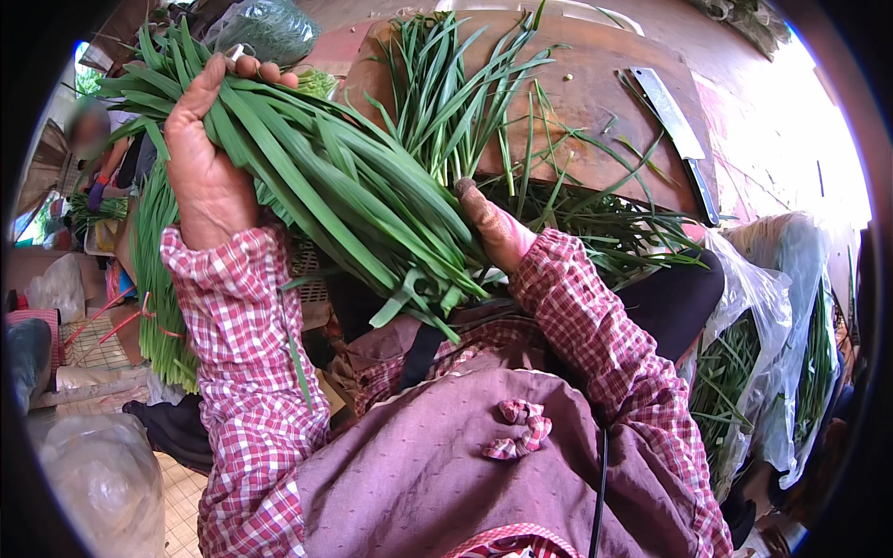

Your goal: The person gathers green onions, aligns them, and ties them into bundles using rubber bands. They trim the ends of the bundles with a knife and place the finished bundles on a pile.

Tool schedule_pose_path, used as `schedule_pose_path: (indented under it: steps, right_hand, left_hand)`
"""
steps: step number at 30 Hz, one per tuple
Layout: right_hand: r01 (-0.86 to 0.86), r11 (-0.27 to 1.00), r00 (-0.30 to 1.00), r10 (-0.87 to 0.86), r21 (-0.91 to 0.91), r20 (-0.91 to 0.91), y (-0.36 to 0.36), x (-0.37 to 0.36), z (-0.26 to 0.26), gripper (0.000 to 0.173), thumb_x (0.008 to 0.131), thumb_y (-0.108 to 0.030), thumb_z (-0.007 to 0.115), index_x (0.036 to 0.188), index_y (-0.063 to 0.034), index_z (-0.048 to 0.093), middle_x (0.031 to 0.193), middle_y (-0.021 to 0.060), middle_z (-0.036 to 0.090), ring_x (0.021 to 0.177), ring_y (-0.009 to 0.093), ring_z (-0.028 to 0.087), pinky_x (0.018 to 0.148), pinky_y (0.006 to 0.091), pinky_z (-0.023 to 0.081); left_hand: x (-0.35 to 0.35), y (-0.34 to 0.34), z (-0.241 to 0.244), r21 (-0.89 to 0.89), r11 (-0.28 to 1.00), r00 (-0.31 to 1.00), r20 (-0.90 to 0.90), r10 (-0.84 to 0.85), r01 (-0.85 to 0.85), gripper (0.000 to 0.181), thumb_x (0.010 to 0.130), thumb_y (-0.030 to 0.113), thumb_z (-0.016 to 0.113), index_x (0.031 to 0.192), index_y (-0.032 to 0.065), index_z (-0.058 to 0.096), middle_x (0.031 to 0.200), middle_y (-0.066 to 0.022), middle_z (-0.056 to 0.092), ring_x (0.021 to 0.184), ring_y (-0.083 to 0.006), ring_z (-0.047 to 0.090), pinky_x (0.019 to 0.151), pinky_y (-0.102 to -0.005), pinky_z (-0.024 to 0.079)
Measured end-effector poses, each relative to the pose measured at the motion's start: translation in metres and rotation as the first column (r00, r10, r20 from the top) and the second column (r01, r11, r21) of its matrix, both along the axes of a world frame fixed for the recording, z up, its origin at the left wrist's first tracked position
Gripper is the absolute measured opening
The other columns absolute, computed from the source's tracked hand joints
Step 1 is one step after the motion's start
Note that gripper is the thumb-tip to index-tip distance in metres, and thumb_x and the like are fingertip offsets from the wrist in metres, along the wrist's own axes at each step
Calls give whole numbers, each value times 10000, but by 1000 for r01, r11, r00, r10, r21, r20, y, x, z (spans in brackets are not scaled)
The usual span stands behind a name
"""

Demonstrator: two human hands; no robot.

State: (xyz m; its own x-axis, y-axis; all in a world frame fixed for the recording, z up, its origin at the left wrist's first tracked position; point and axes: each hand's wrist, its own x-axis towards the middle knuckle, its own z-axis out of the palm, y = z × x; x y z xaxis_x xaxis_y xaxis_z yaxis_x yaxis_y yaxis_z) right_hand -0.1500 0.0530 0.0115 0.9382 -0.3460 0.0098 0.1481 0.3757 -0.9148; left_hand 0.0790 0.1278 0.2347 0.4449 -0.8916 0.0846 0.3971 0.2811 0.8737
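A large bundle of flat green leaves, apparently garlic chives (335, 181), stretches slantwise between my hands. My left hand (213, 143) grips its upper left end, thumb in front and fingertips curled round the far side. At the lower right end is my right hand (495, 223), in a soiled pinkish glove; its thumb lies along the bundle's edge and its fingers are hidden beneath the leaves. A smaller loose bunch of chives (453, 91) lies on the wooden board (586, 84), its pale stem ends close to my right thumb.
A cleaver (670, 111) with a black handle rests at the board's right side. Loose leaves (593, 223) hang over its near edge. Plastic-wrapped greens (760, 349) stand at right. Tied chives (164, 279) are at left, where another person (111, 153) sits farther off.
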Motion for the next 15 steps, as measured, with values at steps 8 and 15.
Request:
schedule_pose_path:
  steps: [8, 15]
  right_hand:
    - [-117, 921, 982, 50, 373, 184, -4, -25, 35, 1105, 699, -842, 442, 1425, -23, 288, 1364, 140, 454, 1206, 264, 490, 877, 436, 507]
    - [228, 957, 968, -204, 181, -144, 0, -38, 73, 406, 854, -145, 631, 1214, -4, 508, 926, 97, 627, 677, 135, 615, 464, 255, 504]
  left_hand:
    - [60, -29, 19, -7, 998, 997, 44, -61, 61, 217, 884, 167, 574, 924, -47, 575, 912, -213, 638, 921, -368, 615, 923, -500, 473]
    - [60, -46, 39, -4, 992, 986, 115, -124, 125, 232, 892, 194, 567, 904, -37, 581, 883, -194, 638, 920, -359, 616, 919, -487, 471]
